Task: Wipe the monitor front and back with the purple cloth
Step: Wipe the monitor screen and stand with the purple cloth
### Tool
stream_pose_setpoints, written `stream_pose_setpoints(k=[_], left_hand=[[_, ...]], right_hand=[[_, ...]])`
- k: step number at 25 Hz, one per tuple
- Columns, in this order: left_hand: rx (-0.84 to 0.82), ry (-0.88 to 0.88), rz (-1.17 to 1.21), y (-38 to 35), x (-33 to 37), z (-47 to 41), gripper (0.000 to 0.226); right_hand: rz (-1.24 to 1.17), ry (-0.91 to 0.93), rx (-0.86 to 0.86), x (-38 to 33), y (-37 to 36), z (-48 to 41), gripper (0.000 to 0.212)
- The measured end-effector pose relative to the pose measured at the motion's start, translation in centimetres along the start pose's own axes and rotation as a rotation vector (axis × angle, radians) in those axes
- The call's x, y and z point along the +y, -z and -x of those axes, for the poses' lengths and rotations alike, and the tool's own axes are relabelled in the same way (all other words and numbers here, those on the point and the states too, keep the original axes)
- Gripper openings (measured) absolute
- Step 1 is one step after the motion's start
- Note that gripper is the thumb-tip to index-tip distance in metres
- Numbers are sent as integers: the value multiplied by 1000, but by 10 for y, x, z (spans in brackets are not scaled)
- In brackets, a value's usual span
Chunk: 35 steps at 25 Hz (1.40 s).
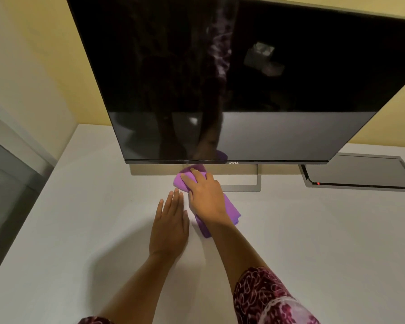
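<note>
A large black monitor with a dark, reflective screen stands on a white desk, its silver stand base behind my hands. The purple cloth lies bunched on the desk just below the monitor's lower edge. My right hand rests on top of the cloth, fingers curled over its far end near the bezel. To its left, my left hand lies flat on the desk, fingers apart, holding nothing. The monitor's back is hidden.
A grey recessed panel with a small red light is set into the desk at the right. A yellow wall runs behind. The desk's left edge drops off beside a grey surface.
</note>
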<state>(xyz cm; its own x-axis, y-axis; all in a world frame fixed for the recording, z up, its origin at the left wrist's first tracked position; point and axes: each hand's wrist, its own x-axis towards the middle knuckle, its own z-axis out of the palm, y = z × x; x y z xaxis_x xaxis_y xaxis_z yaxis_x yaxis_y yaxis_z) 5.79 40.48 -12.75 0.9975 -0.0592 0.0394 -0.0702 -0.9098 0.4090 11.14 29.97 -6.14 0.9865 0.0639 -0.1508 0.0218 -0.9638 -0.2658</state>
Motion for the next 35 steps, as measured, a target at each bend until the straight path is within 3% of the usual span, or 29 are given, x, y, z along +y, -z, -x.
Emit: stream_pose_setpoints(k=[7,13,16,18,20,26,35], left_hand=[[18,-73,-54,12,5,2,67],[18,-90,-70,20,7,2,71],[29,-98,-77,22,8,5,66],[23,-100,-69,22,7,5,65],[24,-106,-71,21,8,6,63],[54,-110,-36,19,7,5,62],[70,-143,-13,21,7,8,57]], right_hand=[[136,217,39,40,0,23,43],[179,105,292,92,1,45,35],[94,-123,404,104,9,55,28],[-234,-436,508,108,20,52,25],[-435,-612,599,119,30,43,30],[-124,-562,217,114,33,19,52],[-41,-598,253,92,11,48,47]])
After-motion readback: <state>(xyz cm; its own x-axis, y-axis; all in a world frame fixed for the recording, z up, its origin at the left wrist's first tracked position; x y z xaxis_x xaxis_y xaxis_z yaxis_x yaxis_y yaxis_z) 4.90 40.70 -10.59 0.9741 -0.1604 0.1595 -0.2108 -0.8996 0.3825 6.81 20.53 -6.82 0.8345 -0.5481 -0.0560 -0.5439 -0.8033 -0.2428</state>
